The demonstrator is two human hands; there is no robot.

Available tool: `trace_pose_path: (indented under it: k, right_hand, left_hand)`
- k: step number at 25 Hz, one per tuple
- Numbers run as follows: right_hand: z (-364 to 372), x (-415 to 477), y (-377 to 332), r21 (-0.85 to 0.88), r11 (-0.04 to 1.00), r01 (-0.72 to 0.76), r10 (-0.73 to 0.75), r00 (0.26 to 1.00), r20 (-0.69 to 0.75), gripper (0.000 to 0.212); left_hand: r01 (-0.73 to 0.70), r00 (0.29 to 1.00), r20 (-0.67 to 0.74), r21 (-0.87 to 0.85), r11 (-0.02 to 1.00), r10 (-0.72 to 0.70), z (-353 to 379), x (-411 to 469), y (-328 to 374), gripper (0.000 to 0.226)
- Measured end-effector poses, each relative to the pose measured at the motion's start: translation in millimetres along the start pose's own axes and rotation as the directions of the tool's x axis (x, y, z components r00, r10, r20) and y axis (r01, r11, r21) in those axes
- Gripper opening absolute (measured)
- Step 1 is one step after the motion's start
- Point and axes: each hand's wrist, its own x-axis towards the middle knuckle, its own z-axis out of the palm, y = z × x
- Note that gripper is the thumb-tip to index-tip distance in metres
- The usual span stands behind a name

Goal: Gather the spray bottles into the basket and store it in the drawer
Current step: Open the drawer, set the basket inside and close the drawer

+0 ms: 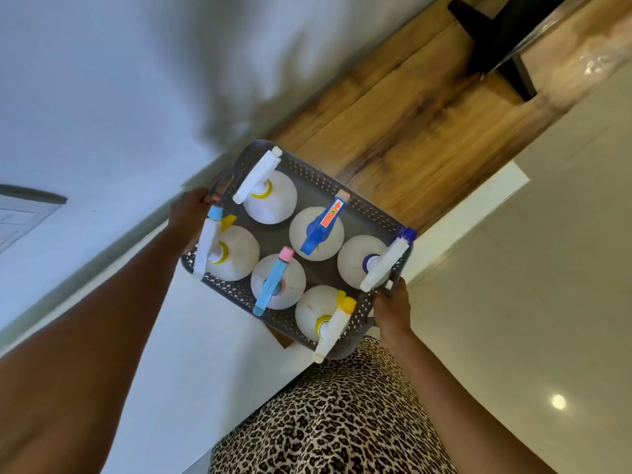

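Note:
A grey perforated basket (309, 181) is held in the air in front of me, seen from above. Several white spray bottles stand upright inside it, among them one with a blue trigger head (321, 230), one with a light-blue and pink head (273, 282), and one with a white and yellow head (333, 325). My left hand (191, 213) grips the basket's left handle. My right hand (391, 307) grips the right handle. No drawer shows in this tilted view.
A wooden surface (427, 128) lies beyond the basket, with a black leg-shaped object (492, 46) on it. A white counter (212, 336) runs below the basket. A white wall is at left, pale glossy floor (547, 268) at right, leopard-print clothing (342, 422) below.

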Motion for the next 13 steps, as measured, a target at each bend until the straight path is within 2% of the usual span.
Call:
trace_pose_path:
  k: [4,7,10,13]
  right_hand:
    - [-9,-7,-10,-0.087,0.996,0.031,-0.032,0.999,-0.002,0.036]
    - [-17,-16,-25,-0.161,0.985,0.065,-0.059,0.997,0.044,0.039]
    - [-19,-27,-43,-0.263,0.957,0.121,-0.101,0.991,0.089,0.037]
    - [-11,-49,-63,-0.357,0.913,0.198,-0.155,0.977,0.144,0.036]
  left_hand:
    - [-0.037,0.999,-0.034,-0.005,0.999,0.037,-7,-28,-10,0.040]
    - [0.016,0.996,-0.092,-0.063,0.998,-0.022,-18,-55,-19,0.049]
    - [0.069,0.980,-0.195,0.098,0.993,-0.049,-32,-85,-37,0.022]
    - [0.107,0.954,-0.282,0.005,0.994,-0.101,-54,-122,-64,0.020]
